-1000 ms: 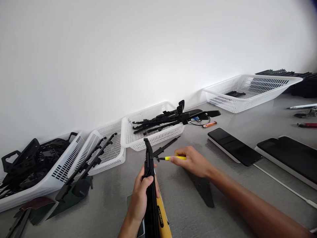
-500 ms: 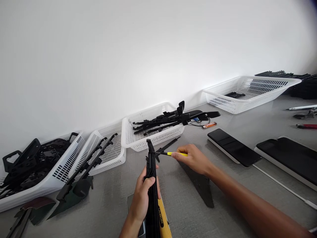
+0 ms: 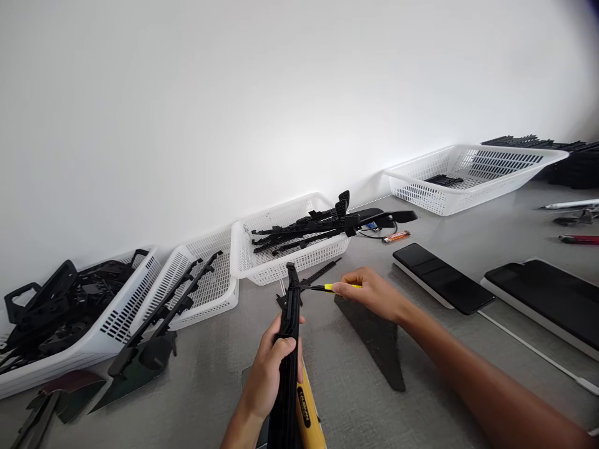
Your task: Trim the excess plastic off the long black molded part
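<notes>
A long black plastic part [image 3: 291,318] is gripped in my left hand [image 3: 269,368], thumb on top, its narrow end pointing away from me. My right hand [image 3: 367,290] pinches a small tool with a yellow handle [image 3: 330,287]; its dark tip meets the right side of the part near the far end. Under the part lies a yellow tool marked with lettering [image 3: 311,421]. A dark triangular sheet [image 3: 374,343] rests on the table below my right hand. Behind the part, a thin black piece [image 3: 322,270] lies near the middle basket.
White baskets with black parts [image 3: 266,274] line the wall, another white basket [image 3: 421,196] stands at the back right. Phone-like devices [image 3: 442,274] and a white cable [image 3: 528,349] lie on the right. Dark green and red sheets [image 3: 79,393] lie at the front left.
The far end of the black part has shifted slightly right. My right hand has moved a little right with the yellow-handled tool.
</notes>
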{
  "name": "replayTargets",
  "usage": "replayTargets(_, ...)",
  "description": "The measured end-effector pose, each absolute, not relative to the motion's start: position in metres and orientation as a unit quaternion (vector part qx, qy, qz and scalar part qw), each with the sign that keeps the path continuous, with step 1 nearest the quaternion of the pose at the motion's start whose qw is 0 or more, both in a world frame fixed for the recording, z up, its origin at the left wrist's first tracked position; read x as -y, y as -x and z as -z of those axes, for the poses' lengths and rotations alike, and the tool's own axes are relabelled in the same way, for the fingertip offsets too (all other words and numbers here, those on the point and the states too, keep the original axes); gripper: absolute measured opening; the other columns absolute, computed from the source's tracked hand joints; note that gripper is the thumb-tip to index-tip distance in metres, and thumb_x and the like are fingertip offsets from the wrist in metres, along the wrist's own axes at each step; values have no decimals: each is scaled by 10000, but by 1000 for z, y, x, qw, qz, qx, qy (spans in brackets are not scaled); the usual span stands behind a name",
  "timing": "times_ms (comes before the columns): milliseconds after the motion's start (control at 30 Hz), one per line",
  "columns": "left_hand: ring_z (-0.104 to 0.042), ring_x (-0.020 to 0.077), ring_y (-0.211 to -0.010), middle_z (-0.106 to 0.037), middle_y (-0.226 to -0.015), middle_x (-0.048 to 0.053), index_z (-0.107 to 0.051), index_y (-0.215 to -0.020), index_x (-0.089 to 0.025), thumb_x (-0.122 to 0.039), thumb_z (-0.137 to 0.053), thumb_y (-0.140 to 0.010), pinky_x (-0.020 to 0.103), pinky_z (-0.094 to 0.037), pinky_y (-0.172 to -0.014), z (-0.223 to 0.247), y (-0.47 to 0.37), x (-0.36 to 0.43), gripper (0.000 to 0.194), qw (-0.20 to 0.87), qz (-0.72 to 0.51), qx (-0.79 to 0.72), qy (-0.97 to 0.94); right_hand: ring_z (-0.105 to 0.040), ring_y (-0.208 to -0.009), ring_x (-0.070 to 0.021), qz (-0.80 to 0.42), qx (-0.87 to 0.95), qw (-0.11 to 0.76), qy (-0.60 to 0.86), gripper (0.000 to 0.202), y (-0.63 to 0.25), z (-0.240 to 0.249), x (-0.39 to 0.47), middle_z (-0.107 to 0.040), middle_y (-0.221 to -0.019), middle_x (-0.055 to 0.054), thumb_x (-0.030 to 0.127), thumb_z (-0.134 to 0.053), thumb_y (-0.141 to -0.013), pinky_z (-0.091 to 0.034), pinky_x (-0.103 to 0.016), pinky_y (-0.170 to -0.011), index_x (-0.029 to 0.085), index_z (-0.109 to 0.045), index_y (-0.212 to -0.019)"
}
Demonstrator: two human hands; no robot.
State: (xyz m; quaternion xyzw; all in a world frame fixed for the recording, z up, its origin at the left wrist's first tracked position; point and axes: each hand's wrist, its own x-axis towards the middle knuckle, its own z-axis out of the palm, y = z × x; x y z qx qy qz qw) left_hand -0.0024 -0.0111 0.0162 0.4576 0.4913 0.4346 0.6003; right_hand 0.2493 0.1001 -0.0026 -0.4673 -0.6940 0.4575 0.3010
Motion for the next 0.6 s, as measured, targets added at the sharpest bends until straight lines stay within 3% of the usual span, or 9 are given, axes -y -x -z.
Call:
replayTargets(200,-455,140,-504,-557,-567,-53,-578,-1372,-135,-431,-553,-985,256,-406,-572,-16,6,10,488,608,-434,-479,-461,-329,-584,-104,-463,651,342,494,670,-255,3,-105,-385,-616,36,826,-573,-871,-237,-277,-564,210,-431,-649)
replayTargets(600,-501,158,-529,-566,-574,-49,-531,-1448,-131,-434,-524,-984,272,-432,-586,-13,7,9,554,586,-410,-520,-467,-350,-585,-106,-481,693,288,453,644,-244,2,-97,-405,-640,27,784,-540,-917,-215,-286,-558,194,-482,-666)
